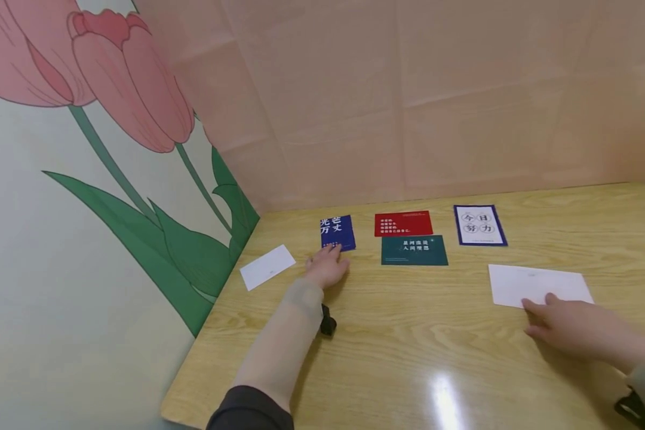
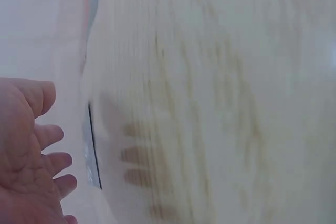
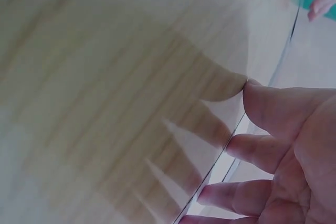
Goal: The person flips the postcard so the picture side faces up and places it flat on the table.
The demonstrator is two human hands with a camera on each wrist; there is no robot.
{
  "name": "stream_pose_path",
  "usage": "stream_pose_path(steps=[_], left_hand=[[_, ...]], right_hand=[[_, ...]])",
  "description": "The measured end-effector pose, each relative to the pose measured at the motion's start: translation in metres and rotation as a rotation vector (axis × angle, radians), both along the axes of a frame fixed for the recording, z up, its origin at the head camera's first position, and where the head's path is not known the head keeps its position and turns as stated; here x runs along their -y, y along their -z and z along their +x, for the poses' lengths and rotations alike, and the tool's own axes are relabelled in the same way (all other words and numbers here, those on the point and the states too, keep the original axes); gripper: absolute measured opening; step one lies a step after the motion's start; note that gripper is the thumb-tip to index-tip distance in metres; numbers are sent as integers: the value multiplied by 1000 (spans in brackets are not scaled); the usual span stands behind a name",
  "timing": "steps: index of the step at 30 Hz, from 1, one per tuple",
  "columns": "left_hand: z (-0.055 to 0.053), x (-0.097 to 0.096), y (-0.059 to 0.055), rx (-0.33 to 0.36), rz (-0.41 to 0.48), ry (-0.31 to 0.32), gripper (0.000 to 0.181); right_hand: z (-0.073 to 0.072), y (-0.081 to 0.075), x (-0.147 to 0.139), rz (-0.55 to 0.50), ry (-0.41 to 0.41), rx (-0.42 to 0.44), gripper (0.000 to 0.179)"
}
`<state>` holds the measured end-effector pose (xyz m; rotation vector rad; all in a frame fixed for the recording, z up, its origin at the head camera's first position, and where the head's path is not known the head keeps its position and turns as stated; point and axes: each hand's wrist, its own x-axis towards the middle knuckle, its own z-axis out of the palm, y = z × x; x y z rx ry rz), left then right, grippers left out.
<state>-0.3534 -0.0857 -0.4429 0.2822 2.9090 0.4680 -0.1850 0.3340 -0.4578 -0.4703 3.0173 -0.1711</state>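
My left hand (image 1: 326, 267), fingers extended, reaches over the lower edge of a dark blue card (image 1: 337, 230) with white characters. In the left wrist view its fingers (image 2: 55, 163) are spread loosely, with nothing gripped, beside the thin edge of a card. At the right, my right hand (image 1: 575, 331) touches the near edge of a white, blank-looking card (image 1: 537, 283) lying flat. Seen from the right wrist, the thumb (image 3: 260, 103) and fairly straight fingers line up along that edge at the tabletop.
Between the hands lie a red card (image 1: 403, 224) and a green card (image 1: 414, 251), edges meeting. A blue-bordered white card (image 1: 481, 226) is farther right, another white card (image 1: 267, 267) far left. A pink-covered wall (image 1: 408, 119) backs the wooden table (image 1: 398, 334); a tulip-painted wall (image 1: 113, 269) stands left.
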Motion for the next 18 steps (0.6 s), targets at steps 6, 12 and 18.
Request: stream_pose_path(steps=[6, 12, 18], left_hand=[[14, -10, -4, -30, 103, -28, 58], [34, -29, -11, -26, 198, -41, 53], [53, -49, -14, 27, 183, 49, 49]], right_hand=[[0, -4, 26, 17, -10, 49, 58], [1, -10, 56, 39, 4, 142, 63], [6, -19, 94, 36, -19, 163, 59]])
